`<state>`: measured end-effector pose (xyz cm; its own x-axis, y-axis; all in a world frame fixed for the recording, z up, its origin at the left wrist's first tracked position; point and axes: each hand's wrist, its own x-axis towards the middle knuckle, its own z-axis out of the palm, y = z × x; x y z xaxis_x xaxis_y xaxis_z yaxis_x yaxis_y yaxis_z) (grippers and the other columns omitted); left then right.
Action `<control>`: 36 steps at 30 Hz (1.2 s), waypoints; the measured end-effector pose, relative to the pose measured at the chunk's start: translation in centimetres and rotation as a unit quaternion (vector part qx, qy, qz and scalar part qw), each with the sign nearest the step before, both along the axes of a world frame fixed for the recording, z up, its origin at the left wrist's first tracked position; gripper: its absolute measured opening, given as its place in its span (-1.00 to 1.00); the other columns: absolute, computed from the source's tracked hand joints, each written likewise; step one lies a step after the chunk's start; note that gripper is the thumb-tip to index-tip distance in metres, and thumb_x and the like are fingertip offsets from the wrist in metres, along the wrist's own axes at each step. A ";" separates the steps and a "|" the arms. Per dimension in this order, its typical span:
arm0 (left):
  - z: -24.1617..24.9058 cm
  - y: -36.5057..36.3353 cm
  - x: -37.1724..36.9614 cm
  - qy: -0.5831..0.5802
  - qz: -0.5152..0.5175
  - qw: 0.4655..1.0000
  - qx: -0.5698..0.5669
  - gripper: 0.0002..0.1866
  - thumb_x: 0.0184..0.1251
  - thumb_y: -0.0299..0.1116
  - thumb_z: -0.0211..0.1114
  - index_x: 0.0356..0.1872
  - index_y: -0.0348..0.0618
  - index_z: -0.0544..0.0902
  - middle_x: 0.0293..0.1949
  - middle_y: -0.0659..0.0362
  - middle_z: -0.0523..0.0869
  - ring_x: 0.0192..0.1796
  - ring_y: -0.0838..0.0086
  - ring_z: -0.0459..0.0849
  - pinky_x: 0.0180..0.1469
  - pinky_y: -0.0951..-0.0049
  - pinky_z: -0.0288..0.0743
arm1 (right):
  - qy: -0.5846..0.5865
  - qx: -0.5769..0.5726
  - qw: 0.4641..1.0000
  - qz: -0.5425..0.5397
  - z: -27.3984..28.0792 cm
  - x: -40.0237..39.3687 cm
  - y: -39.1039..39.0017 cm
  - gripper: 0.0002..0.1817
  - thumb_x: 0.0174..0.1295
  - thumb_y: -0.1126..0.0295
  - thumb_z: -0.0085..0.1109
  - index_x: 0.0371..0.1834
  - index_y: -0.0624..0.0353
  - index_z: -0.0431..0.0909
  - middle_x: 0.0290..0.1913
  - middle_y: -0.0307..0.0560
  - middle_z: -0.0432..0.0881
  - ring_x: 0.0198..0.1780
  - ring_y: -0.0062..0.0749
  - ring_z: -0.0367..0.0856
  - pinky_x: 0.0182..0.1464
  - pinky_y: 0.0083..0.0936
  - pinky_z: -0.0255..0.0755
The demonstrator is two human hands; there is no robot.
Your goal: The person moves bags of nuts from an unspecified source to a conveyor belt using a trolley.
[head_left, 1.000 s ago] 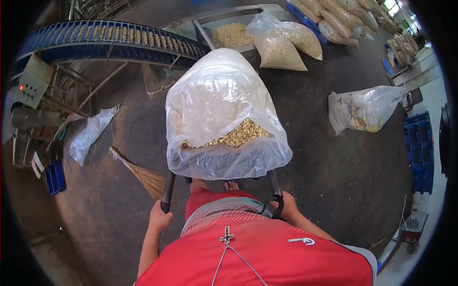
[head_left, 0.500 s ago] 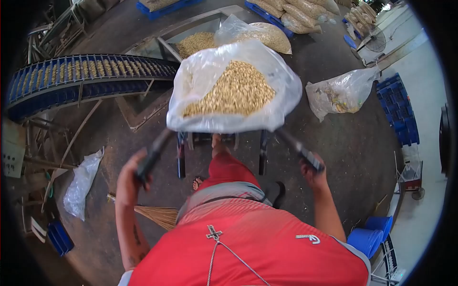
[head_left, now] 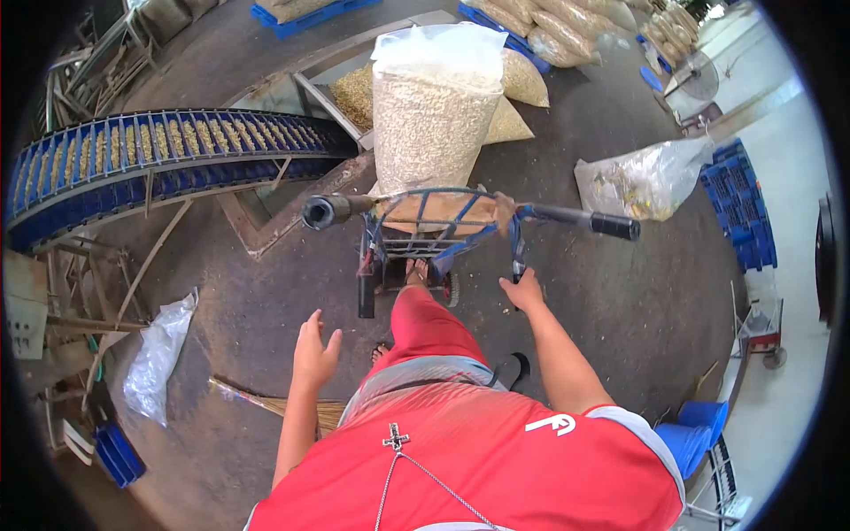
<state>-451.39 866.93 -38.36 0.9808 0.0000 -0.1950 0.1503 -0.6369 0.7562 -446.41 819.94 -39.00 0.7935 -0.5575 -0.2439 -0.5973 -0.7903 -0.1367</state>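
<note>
Head view: my left hand [head_left: 315,356] is spread, empty; my right hand [head_left: 526,291] is at the trolley [head_left: 443,211]'s lower grip [head_left: 518,267] — clasped or not, I can't tell. Its far side probably props the sack [head_left: 434,124].

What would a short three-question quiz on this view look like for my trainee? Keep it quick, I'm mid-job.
1. True or false: the large bag stands on end just beyond the frame of the hand truck.

2. Which of these lies on the floor, partly hidden behind an arm?
A. A standing fan
B. A broom
C. A blue bucket

3. Fill in the colour: the ends of the hand truck's two upper handles are ____.

Key: 1. True. 2. B. 3. Black.
</note>
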 end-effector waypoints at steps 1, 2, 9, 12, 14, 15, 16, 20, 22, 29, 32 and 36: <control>-0.1 0.0 0.9 0.026 0.020 0.999 -0.039 -0.31 0.35 -0.23 0.36 0.40 -0.38 0.35 0.12 -0.20 0.62 0.13 0.03 0.64 0.22 0.18 0.50 | 0.032 0.036 0.999 -0.012 -0.7 0.6 -0.8 -0.02 0.19 -0.01 0.34 0.46 0.45 0.09 0.26 0.45 0.49 0.30 0.27 0.49 0.30 -0.03 0.40; -0.7 0.3 1.7 0.020 0.023 0.999 -0.040 -0.31 0.35 -0.23 0.36 0.40 -0.38 0.35 0.12 -0.20 0.62 0.13 0.03 0.64 0.22 0.18 0.50 | 0.062 0.072 0.995 -0.025 -1.9 1.0 -1.2 -0.03 0.21 -0.01 0.32 0.45 0.48 0.08 0.19 0.46 0.56 0.24 0.29 0.55 0.27 -0.03 0.44; -2.9 0.2 4.4 0.093 -0.055 0.994 -0.034 -0.21 0.33 -0.17 0.38 0.46 -0.39 0.27 0.19 -0.26 0.61 0.22 0.02 0.64 0.25 0.19 0.50 | 0.029 0.037 0.995 0.086 -2.1 0.8 -1.5 -0.42 0.30 0.24 0.25 0.15 0.40 0.18 -0.12 0.55 0.65 -0.02 0.44 0.65 0.03 0.08 0.53; -3.6 -1.2 6.6 0.128 -0.073 0.987 -0.066 -0.14 0.30 -0.16 0.40 0.49 -0.41 0.20 0.19 -0.30 0.60 0.21 -0.01 0.64 0.26 0.16 0.49 | 0.036 0.030 0.995 0.084 -1.5 1.1 -0.9 -0.42 0.29 0.25 0.25 0.14 0.42 0.19 -0.14 0.53 0.66 -0.03 0.43 0.65 0.02 0.10 0.53; -3.6 -3.3 8.1 0.149 -0.070 0.982 -0.097 -0.08 0.27 -0.13 0.42 0.49 -0.44 0.16 0.19 -0.34 0.58 0.25 -0.07 0.61 0.28 0.13 0.47 | 0.018 0.022 0.996 0.080 -1.6 1.0 -0.4 -0.44 0.28 0.25 0.25 0.14 0.41 0.21 -0.15 0.51 0.66 -0.05 0.42 0.66 0.01 0.10 0.53; -3.6 -4.6 9.1 0.133 -0.094 0.982 -0.100 -0.06 0.24 -0.14 0.43 0.48 -0.45 0.14 0.18 -0.37 0.58 0.25 -0.10 0.60 0.26 0.12 0.48 | -0.003 0.014 0.997 0.075 -1.6 1.1 -0.2 -0.45 0.28 0.26 0.24 0.13 0.39 0.22 -0.15 0.48 0.67 -0.07 0.42 0.66 0.00 0.11 0.52; -4.1 -5.5 9.9 0.116 -0.117 0.981 -0.103 -0.04 0.22 -0.14 0.45 0.48 -0.46 0.12 0.17 -0.41 0.57 0.26 -0.13 0.59 0.25 0.11 0.49 | -0.004 0.014 0.997 0.077 -1.8 1.2 0.1 -0.45 0.28 0.26 0.24 0.13 0.39 0.22 -0.15 0.48 0.67 -0.07 0.42 0.66 0.00 0.11 0.52; -5.8 -9.0 11.4 0.114 0.056 0.990 -0.059 -0.47 0.22 -0.27 0.39 0.09 -0.33 0.36 -0.09 -0.40 0.68 0.05 -0.30 0.65 0.06 -0.06 0.53 | -0.050 -0.023 0.997 0.046 -2.5 1.4 0.7 -0.48 0.23 0.26 0.24 0.10 0.36 0.28 -0.19 0.42 0.68 -0.12 0.39 0.67 -0.03 0.14 0.52; -6.4 -9.5 11.7 0.106 0.075 0.991 -0.043 -0.51 0.22 -0.27 0.37 0.06 -0.29 0.39 -0.13 -0.37 0.70 0.02 -0.29 0.66 0.03 -0.05 0.53 | -0.057 -0.033 0.997 0.044 -2.6 1.7 0.8 -0.50 0.22 0.26 0.23 0.08 0.34 0.30 -0.20 0.41 0.68 -0.13 0.39 0.67 -0.03 0.15 0.52; -6.1 -9.9 11.8 0.103 0.103 0.989 -0.013 -0.60 0.24 -0.30 0.35 -0.01 -0.24 0.42 -0.18 -0.32 0.72 -0.04 -0.27 0.68 -0.01 -0.10 0.54 | -0.033 -0.009 0.999 0.029 -2.4 2.4 0.7 -0.49 0.21 0.28 0.23 0.09 0.37 0.31 -0.22 0.40 0.69 -0.14 0.36 0.69 -0.03 0.13 0.53; -6.0 -9.9 12.0 0.095 0.110 0.989 -0.015 -0.60 0.24 -0.30 0.36 -0.02 -0.25 0.43 -0.18 -0.31 0.73 -0.03 -0.26 0.69 -0.01 -0.09 0.54 | -0.024 -0.012 0.999 0.037 -2.8 2.4 0.7 -0.45 0.21 0.27 0.23 0.14 0.40 0.29 -0.23 0.39 0.70 -0.14 0.33 0.71 -0.03 0.10 0.55; -6.3 -9.7 12.2 0.088 0.108 0.990 -0.011 -0.60 0.23 -0.30 0.37 -0.03 -0.26 0.43 -0.20 -0.31 0.73 -0.03 -0.25 0.69 -0.02 -0.09 0.54 | -0.032 -0.010 0.999 0.035 -3.0 2.8 0.7 -0.49 0.21 0.28 0.24 0.10 0.36 0.31 -0.21 0.38 0.70 -0.12 0.33 0.70 -0.02 0.11 0.54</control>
